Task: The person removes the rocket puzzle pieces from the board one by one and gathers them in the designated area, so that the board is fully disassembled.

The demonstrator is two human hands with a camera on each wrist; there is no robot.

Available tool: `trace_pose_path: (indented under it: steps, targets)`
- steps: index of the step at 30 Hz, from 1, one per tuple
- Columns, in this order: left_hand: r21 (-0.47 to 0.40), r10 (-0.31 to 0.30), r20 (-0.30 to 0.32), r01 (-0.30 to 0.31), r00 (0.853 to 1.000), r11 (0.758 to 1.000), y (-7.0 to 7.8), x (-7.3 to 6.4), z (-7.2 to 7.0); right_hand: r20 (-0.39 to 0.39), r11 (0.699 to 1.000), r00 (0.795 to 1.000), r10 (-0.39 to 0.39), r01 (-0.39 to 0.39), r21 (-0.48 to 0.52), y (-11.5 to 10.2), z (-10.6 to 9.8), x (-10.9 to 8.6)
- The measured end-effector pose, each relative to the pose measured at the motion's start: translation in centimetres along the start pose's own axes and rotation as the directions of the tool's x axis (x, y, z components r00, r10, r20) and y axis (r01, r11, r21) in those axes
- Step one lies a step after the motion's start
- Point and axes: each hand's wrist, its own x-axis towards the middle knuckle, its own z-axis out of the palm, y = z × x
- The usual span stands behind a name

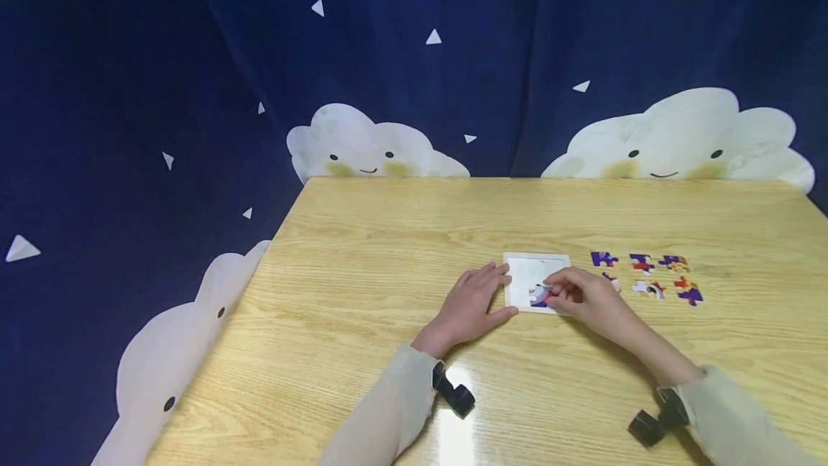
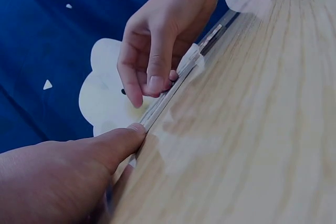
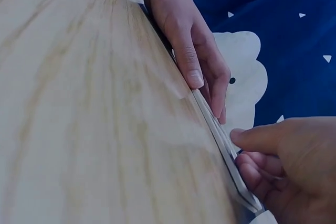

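A white puzzle frame (image 1: 537,255) lies flat on the wooden table. My left hand (image 1: 470,305) rests along its left side, fingers extended at the edge and thumb by the near left corner. In the left wrist view, that thumb (image 2: 123,142) presses the frame's rim. My right hand (image 1: 585,300) is over the frame's right half, thumb and fingertips pinching a puzzle piece, mostly hidden by the fingers. Beneath those fingertips, a purple, white and red picture section (image 1: 538,296) fills the near part of the frame. The rest of its inside shows white.
Right of the frame lie several loose puzzle pieces, among them a purple one (image 1: 604,259), a red and purple one (image 1: 642,263) and an orange and purple one (image 1: 689,290). One piece (image 1: 610,279) is partly behind the right hand. A dark blue curtain (image 1: 388,56) hangs behind the table (image 1: 362,250).
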Motion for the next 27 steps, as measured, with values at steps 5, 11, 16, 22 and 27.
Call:
trace_pose_path:
  steps: [5,11,16,22,27]
  targets:
    - [-0.001,0.003,-0.002,-0.003,1.0,1.0,0.0,0.0,-0.1,0.058,0.999,0.997,0.049,-0.048,-0.026,-0.3,0.0,0.6]
    - [-0.008,0.001,0.003,-0.001,1.0,1.0,0.0,0.0,-0.1,0.104,0.99,0.991,0.085,-0.072,-0.121,-0.9,0.0,1.1]
    - [-0.003,0.0,0.0,0.0,1.0,1.0,-0.1,0.0,-0.1,0.155,0.986,0.981,0.121,-0.1,-0.136,-1.1,-0.3,1.6]
    - [-0.007,0.003,0.0,-0.003,1.0,1.0,0.0,0.0,-0.3,0.235,0.984,0.957,0.171,-0.155,-0.084,-1.4,-0.7,2.1]
    - [0.005,-0.003,0.008,0.003,1.0,1.0,0.0,0.1,-0.2,0.21,0.986,0.964,0.163,-0.153,-0.064,-1.4,-0.6,1.8]
